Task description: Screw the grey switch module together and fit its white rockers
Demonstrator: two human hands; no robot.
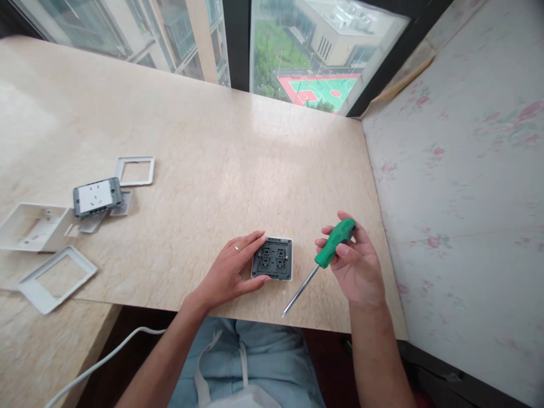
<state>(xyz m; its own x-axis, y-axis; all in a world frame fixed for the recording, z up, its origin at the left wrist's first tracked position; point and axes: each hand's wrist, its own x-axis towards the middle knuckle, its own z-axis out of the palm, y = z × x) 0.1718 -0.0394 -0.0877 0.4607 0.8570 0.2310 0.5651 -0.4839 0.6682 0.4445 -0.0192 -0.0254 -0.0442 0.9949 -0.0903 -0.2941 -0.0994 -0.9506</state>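
Observation:
A square wall switch [272,259] with a dark grey inner face and a white rim lies flat on the stone-patterned counter [263,158]. My left hand [232,266] grips it from the left, thumb along the near edge and fingers at the far left corner. To the right, my right hand [357,260] holds a screwdriver [338,241] by its green handle. The metal shaft slants down to the left, its tip in front of the switch and apart from it.
At the left lie a grey-framed socket [97,196], a white box [36,226] and two white frames, one near [80,283] and one far [147,182]. Small clear pieces [123,204] lie by the socket. A white cable [110,354] hangs below the counter edge. A papered wall [459,198] bounds the right.

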